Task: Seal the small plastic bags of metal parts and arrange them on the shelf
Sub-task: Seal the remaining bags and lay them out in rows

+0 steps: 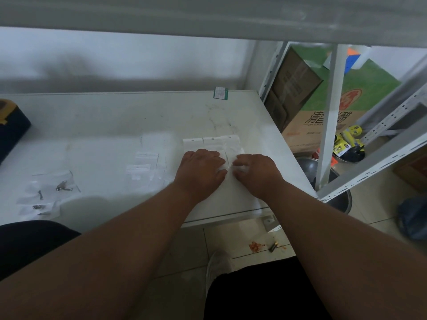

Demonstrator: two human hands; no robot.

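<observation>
Head view, looking down over my own forearms: both hands are down on the white shelf (115,116), side by side near its right front corner. My left hand (200,168) lies palm down, fingers curled forward onto a small clear plastic bag (227,158), pressing it flat. My right hand (255,172) sits just beside it, fingers bent, the grip pinching the same bag along its edge; what is inside it I cannot tell, my hands cover most of it.

Just beyond my knuckles a row of bags (211,142) lies flat, edge to edge, each with a white header strip and a small punched hole; their contents are too faint to read.

Left of my left hand, a loose group of clear bags (147,167) lies on the shelf, and they look empty. Farther left, near the front edge, more bags (49,192) hold small dark metal parts (62,186), a few pieces in each.

At the far left edge sits a dark blue box (11,130), only partly in view. A small green-edged card (221,92) stands at the back edge of the shelf. On the floor to the right, a green-topped carton (346,105) leans behind the rack upright.
</observation>
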